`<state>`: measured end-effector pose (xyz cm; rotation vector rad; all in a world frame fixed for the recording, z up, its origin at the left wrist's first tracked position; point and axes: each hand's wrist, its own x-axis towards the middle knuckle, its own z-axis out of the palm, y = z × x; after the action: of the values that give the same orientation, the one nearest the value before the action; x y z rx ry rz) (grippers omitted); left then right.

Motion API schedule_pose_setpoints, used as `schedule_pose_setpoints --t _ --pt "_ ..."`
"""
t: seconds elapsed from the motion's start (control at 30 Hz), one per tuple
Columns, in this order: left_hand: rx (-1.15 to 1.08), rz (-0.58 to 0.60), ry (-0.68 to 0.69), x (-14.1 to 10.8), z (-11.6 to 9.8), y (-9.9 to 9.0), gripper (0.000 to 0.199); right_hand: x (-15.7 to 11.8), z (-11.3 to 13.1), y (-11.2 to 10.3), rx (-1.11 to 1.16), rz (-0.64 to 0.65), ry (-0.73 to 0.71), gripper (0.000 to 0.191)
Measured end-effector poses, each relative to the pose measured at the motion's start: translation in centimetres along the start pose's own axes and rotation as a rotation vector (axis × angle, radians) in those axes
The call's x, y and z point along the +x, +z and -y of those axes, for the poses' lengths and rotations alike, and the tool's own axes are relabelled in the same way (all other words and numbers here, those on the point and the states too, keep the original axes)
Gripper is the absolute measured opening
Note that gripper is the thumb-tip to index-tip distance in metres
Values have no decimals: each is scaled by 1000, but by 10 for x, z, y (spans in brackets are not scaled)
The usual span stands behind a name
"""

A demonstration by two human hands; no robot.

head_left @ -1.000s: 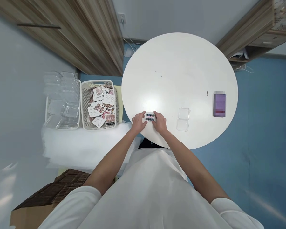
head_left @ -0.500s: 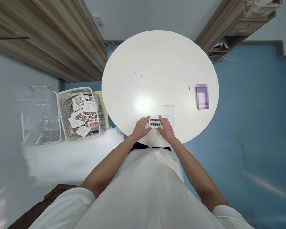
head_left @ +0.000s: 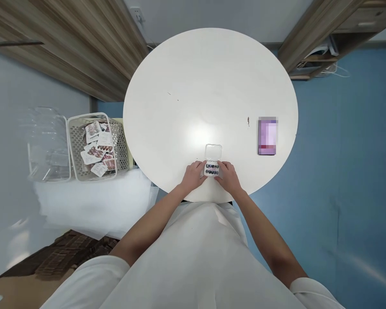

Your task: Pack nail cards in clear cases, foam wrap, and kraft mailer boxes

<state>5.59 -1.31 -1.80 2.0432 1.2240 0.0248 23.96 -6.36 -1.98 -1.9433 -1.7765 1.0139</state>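
Note:
Near the front edge of the round white table, a small white card of dark press-on nails (head_left: 212, 169) sits in the lower half of a hinged clear plastic case (head_left: 213, 152). The nails lie in two rows. The case's lid stands open on the far side. My left hand (head_left: 193, 176) is closed on the left side of the case and card, fingers at the edge and thumb near the front. From the right, my right hand (head_left: 229, 177) grips the opposite side the same way. Exactly where the fingertips press on card or case is too small to tell.
A purple box, blurred out (head_left: 267, 136), lies on the right of the white table (head_left: 209, 77). To the left stands a white basket (head_left: 120, 143) of packaged nail cards. Beside it, another basket (head_left: 69, 150) holds clear plastic cases. A brown cardboard box (head_left: 22, 292) is at lower left.
The nail card, held left of the open clear case before, is now inside its lower half. The case has shifted left between my hands. The view has moved somewhat.

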Motion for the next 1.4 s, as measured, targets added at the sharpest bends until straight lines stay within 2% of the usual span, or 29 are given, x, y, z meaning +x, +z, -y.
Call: schedule_pose_setpoints --t 0.17,0.33,0.47,0.63,0.8,0.9,1.0,1.17,1.4 --pt "-68 -62 -59 -7 -11 5 66 0 -6 -1 19 49 -62 71" --pt "-276 -194 -253 -15 -26 20 65 -3 -12 -6 142 74 -51 73" --pt "-446 -283 -425 -14 -30 28 52 2 -12 -8 404 95 90 72" --pt "-687 -337 -565 -12 -24 26 41 12 -4 -5 677 68 318 68" --pt "-1006 -211 -500 -20 -16 23 28 6 5 -5 835 6 430 58" --pt "-1155 -138 -463 -32 -14 21 28 -5 16 -7 986 53 442 45" --pt "-1287 -65 -427 -46 -11 14 30 -15 31 -8 1088 60 432 38" --pt "-1449 62 -371 -65 -2 -7 35 -29 54 -3 1157 -45 361 36" --pt "-1572 115 -290 -77 3 -25 34 -45 76 0 1394 -9 305 32"
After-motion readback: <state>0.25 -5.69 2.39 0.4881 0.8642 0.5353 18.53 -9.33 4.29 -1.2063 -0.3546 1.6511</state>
